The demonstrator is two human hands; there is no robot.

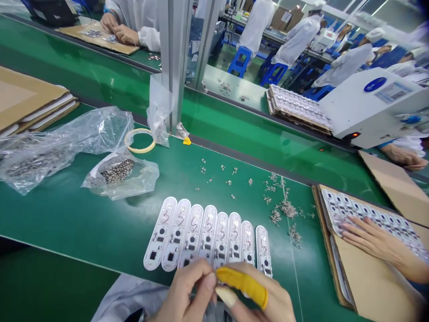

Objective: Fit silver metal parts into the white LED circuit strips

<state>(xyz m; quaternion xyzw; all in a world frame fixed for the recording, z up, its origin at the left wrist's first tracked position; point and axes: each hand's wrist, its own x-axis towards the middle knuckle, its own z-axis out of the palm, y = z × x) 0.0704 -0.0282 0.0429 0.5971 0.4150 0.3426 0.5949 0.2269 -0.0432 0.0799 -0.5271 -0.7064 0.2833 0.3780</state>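
Note:
My left hand and my right hand meet at the bottom centre, fingertips pinched together. A yellow finger cot covers one finger of my right hand. Whatever lies between the fingertips is too small and too covered to make out. Just beyond them stands a row of several white oblong casings, each with a small dark board and wires inside; my hands hide some of their near ends. Small metal parts lie scattered past the row, with denser heaps of metal parts to the right.
At left are a clear bag of metal parts, a larger plastic bag, a tape roll and stacked cardboard. Another person's hand rests on a tray of casings at right. A metal post rises behind.

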